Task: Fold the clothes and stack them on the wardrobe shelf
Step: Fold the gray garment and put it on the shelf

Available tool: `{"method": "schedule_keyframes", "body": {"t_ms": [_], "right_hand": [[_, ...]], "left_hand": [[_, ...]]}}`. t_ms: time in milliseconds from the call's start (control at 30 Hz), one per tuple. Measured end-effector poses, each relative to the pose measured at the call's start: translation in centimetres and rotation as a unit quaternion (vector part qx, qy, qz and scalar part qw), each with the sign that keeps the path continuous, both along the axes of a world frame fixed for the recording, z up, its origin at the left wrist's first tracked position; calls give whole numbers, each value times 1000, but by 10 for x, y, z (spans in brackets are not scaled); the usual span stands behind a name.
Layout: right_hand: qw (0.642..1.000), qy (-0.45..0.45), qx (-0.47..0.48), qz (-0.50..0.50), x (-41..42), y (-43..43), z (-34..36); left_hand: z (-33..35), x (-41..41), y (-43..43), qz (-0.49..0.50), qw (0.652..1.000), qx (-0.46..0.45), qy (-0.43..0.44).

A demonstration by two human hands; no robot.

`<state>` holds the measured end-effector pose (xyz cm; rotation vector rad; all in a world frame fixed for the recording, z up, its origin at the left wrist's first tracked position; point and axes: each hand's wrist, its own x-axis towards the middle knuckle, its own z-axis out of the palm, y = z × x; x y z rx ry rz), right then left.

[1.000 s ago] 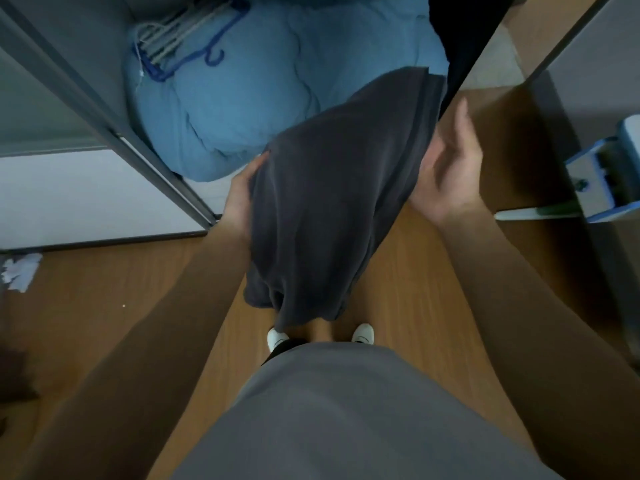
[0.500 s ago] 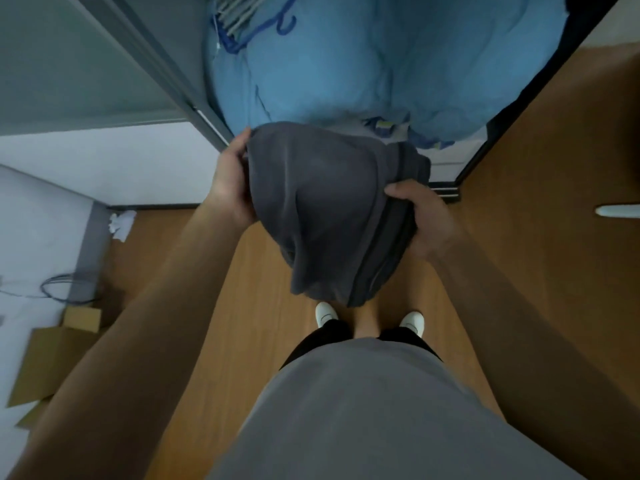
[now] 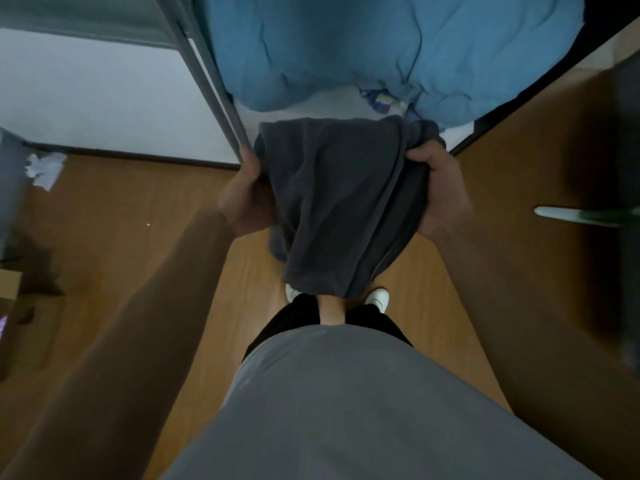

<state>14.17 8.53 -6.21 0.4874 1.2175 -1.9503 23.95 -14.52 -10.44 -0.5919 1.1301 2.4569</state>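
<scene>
**Downward view at an open wardrobe.** Laminate wood floor (image 3: 138, 237) runs from 3 through 6 to 9 o'clock. It leaves open standing room on both sides of the person's grey-shirted torso (image 3: 346, 393) at 6 o'clock.

At 12 o'clock a bulky blue quilt (image 3: 381, 46) fills the wardrobe opening and overhangs the white shelf board (image 3: 322, 103), of which only a narrow front strip shows. The opening is bounded at 11 o'clock by a slanting grey frame post (image 3: 207, 74) and at 1 o'clock by a dark door edge (image 3: 491, 124).

The dark grey garment (image 3: 339, 209) is soft, matt and creased, and partly folded into a rounded bundle. It hangs at centre, its top edge just in front of the shelf strip and its lower end above the white shoes (image 3: 377, 297).

The left hand (image 3: 247, 199) grasps the garment's left side, thumb raised beside the frame post. The right hand (image 3: 443, 192) grips a bunched fold at the right, fingers curled inward. Both bare forearms reach forward.

Crumpled white paper (image 3: 43, 168) lies at 9 o'clock by the skirting. A white-and-green rod (image 3: 571, 214) shows at 3 o'clock.
</scene>
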Motion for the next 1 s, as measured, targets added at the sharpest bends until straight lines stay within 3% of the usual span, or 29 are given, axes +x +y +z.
{"method": "schedule_keyframes", "body": {"t_ms": [67,133,233,367,467,600,667,767,900,1000], "right_hand": [[999,-1,51,5,-3,-3,-2],[994,1,104,23,-6,-11,-6],[984,8,174,45,-12,-25,-11],[973,10,223,50,-21,-36,-15],[974,1,219,60,-22,-38,-20],[977,9,176,122,-27,-34,-19],[962,-1,197,186,-31,-30,-17],[955,-38,223,191,-30,-30,-15],[976,-69,145,149,-20,-40,-14],[973,-18,217,79,-14,-51,-10]], "left_hand": [[0,2,-16,-75,995,-68,16],[-2,-5,-22,-60,978,-200,-6],[-2,-15,-34,-67,930,-357,-53],[5,-21,-47,-196,865,-451,-103],[10,-23,-50,-223,857,-434,-164],[11,-22,-55,-83,949,-271,-138],[12,-26,-54,9,975,-191,-115],[18,-38,-51,93,981,-137,-105],[38,-59,-57,135,980,-136,-59],[65,-80,-63,158,972,-172,3]]}}
